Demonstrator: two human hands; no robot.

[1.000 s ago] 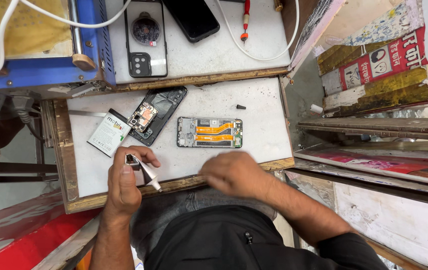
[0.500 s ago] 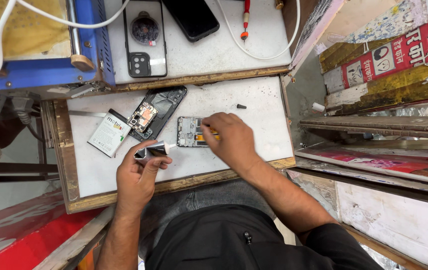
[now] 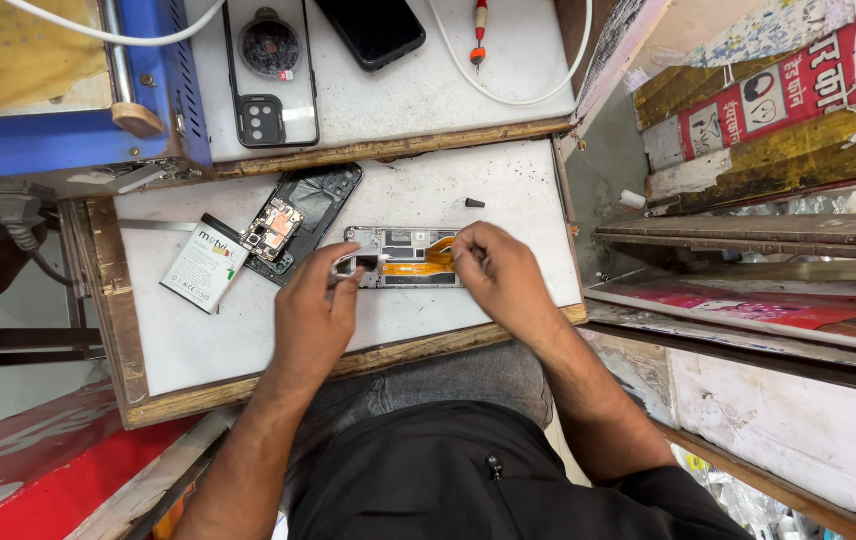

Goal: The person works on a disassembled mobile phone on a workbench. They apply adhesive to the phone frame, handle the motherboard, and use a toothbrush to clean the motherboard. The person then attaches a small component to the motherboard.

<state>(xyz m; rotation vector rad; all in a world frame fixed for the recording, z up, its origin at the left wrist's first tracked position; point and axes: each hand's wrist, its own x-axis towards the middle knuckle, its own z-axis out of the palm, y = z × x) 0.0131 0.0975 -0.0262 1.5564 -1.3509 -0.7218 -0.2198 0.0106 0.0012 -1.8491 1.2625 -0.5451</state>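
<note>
Both hands at an opened phone frame on the counter

We see the phone frame [image 3: 410, 258] with its orange flex cable [image 3: 426, 266] lying mid-counter [image 3: 508, 190]. Our left hand [image 3: 310, 318] has its fingers pinched shut on a small silver part [image 3: 351, 263] at the frame's 9 o'clock end, and our right hand [image 3: 500, 275] has its fingers curled down onto the 3 o'clock end; whether they grip anything we cannot tell. At 9 o'clock of the frame lie the back housing with circuit board [image 3: 293, 222] and a white battery [image 3: 207, 264]. We judge the thin flex could crease or tear under a sideways pull, and the small black piece [image 3: 474, 203] at 1 o'clock could be knocked off the counter.
</note>
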